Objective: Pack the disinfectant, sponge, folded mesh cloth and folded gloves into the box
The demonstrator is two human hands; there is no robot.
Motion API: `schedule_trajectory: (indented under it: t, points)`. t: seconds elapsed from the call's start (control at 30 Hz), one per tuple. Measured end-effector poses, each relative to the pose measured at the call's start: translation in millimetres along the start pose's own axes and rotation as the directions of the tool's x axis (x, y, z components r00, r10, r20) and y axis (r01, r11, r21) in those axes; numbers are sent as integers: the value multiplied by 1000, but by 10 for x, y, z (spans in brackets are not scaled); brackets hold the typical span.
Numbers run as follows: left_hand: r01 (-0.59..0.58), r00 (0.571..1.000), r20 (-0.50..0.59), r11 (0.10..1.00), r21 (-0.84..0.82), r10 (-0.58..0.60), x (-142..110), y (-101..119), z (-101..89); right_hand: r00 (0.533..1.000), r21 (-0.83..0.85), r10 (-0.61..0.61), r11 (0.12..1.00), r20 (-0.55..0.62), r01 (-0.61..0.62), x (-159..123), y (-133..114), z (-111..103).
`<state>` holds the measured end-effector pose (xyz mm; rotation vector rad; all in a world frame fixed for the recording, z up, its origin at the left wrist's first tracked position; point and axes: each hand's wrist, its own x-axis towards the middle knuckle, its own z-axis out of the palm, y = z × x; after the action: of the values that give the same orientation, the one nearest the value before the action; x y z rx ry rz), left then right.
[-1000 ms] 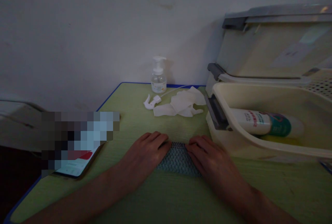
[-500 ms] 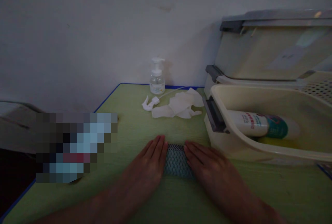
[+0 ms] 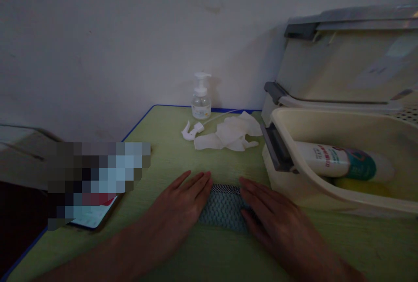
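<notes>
A folded blue-grey knitted cloth lies on the green table in front of me. My left hand lies flat on the cloth's left side, fingers stretched out. My right hand lies flat on its right side, fingers also stretched out. Both palms press down and hold nothing. The cloth's outer edges are hidden under my hands.
A phone lies at the table's left edge. At the back stand a pump bottle, a white spray head and crumpled white gloves. A cream plastic basket holding a white bottle sits at the right.
My hands went from curled fingers on the cloth's ends to flat palms. The cloth looks narrower than a second ago. The view shifted slightly.
</notes>
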<state>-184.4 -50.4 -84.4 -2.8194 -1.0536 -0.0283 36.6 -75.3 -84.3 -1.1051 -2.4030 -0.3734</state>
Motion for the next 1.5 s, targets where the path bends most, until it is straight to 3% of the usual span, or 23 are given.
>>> schedule_trajectory:
  t: [0.2,0.3,0.6,1.0,1.3,1.5]
  points:
    - [24,979,-202,998,-52,-34,-7,124,-42,1000,10,-16,1000,-13,16,21,-124,-53]
    - [41,969,-241,998,-56,-53,-16,224,28,1000,-15,-14,1000,3,14,-5,-192,-12]
    - [32,988,-153,999,1,-32,-8,222,216,997,-115,-28,993,74,37,-95,-234,170]
    - [12,1000,-15,995,-94,-13,-57,180,226,983,-78,-92,991,161,105,-158,-146,162]
    - [-1,1000,-30,994,-113,-2,-57,168,221,973,-38,-99,993,209,109,-153,-142,107]
    - [18,998,-50,994,-110,-24,-60,180,263,920,121,-255,966,298,229,-135,-136,15]
